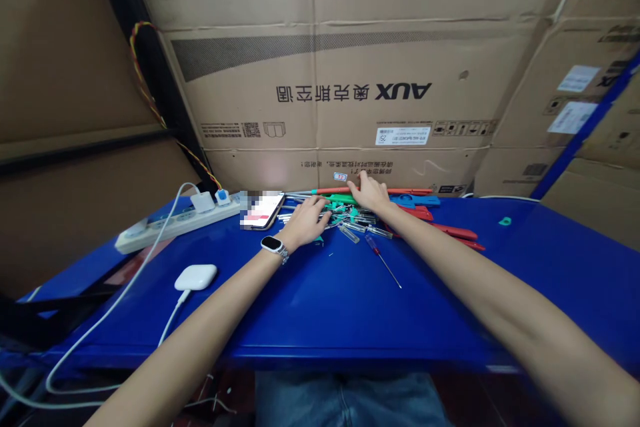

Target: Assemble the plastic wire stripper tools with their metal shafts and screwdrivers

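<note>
Both my arms reach across a blue table (350, 307) to a pile of small tools (357, 217) at its far edge: screwdrivers, clear-handled bits, green, red and blue handles. My left hand (306, 219), with a watch on the wrist, lies flat on the pile's left side, fingers stretched out. My right hand (369, 192) rests on the pile's far side, fingers spread over a green handle (339, 200) and a long red tool (400, 191). A thin red-handled screwdriver (383, 259) lies apart, nearer to me.
A phone (263, 209) lies left of the pile. A white power strip (175, 221) with plugs, a white earbud case (196, 277) and white cables sit at the left. Cardboard boxes (350, 80) wall the back. A small green piece (505, 221) lies far right.
</note>
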### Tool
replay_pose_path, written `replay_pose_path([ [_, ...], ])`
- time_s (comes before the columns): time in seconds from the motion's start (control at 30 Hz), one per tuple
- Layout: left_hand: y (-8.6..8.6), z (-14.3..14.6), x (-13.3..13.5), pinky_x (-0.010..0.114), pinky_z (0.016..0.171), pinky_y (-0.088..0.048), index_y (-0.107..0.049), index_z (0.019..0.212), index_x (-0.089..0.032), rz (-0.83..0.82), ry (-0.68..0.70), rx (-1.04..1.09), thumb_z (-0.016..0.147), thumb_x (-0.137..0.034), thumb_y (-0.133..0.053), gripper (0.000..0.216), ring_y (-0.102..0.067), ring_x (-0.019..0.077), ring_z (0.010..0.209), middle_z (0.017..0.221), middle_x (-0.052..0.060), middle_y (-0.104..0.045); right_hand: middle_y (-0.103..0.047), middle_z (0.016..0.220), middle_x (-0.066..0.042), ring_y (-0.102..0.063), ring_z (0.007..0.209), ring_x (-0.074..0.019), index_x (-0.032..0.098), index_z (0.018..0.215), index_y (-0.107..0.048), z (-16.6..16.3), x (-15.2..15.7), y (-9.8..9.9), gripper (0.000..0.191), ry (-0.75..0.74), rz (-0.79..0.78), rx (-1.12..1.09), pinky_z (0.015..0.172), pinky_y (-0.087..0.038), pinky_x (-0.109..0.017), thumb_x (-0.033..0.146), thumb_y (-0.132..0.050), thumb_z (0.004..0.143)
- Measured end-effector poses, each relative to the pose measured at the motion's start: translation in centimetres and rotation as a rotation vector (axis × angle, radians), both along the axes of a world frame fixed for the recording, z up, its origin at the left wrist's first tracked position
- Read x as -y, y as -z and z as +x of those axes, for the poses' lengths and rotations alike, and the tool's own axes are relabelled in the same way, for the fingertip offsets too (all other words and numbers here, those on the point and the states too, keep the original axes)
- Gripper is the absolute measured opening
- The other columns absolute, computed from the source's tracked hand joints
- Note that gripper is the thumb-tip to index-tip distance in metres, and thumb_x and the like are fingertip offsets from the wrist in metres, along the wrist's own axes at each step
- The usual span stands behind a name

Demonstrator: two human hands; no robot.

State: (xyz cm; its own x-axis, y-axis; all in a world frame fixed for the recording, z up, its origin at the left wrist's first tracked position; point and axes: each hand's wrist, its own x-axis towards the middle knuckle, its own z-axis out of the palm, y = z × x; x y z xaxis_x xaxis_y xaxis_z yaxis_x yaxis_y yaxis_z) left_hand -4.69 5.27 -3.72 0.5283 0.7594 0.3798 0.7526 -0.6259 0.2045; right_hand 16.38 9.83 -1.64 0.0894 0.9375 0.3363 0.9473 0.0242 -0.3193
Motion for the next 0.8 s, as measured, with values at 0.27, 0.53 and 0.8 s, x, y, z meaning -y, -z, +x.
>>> replay_pose_path([
  [0.27,0.8,-0.7,1.1,0.046,0.106,-0.044,-0.057,0.123,-0.017,0.025,0.072,0.049,0.097,-0.028,-0.046,0.03,-0.054,0.0287,0.121,0.129,0.013,-0.056,-0.068,0.103,-0.009,-0.058,0.101,-0.0269,0.02,0.098,-0.061,1.2,6.6,2.1,0.017,-0.258,0.182,0.018,0.086,-0.036,-0.04,0.03,-0.05,0.092],
  [0.53,0.4,-1.4,1.1,0.046,0.098,-0.047,-0.061,0.118,-0.016,0.074,0.005,0.025,0.095,-0.026,-0.049,0.028,-0.056,0.03,0.113,0.117,0.013,-0.06,-0.069,0.102,-0.008,-0.056,0.1,-0.0268,0.021,0.094,-0.065,2.6,8.0,2.9,0.013,-0.282,0.119,-0.024,0.083,-0.036,-0.039,0.027,-0.055,0.089],
  [0.8,0.1,-1.0,1.9,0.046,0.093,-0.046,-0.06,0.118,-0.018,0.094,0.02,0.014,0.097,-0.034,-0.048,0.028,-0.056,0.0292,0.11,0.117,0.011,-0.06,-0.07,0.105,-0.007,-0.057,0.103,-0.0253,0.021,0.096,-0.066,5.5,8.7,2.2,0.029,-0.218,0.173,-0.066,0.084,-0.039,-0.038,0.007,-0.047,0.08],
])
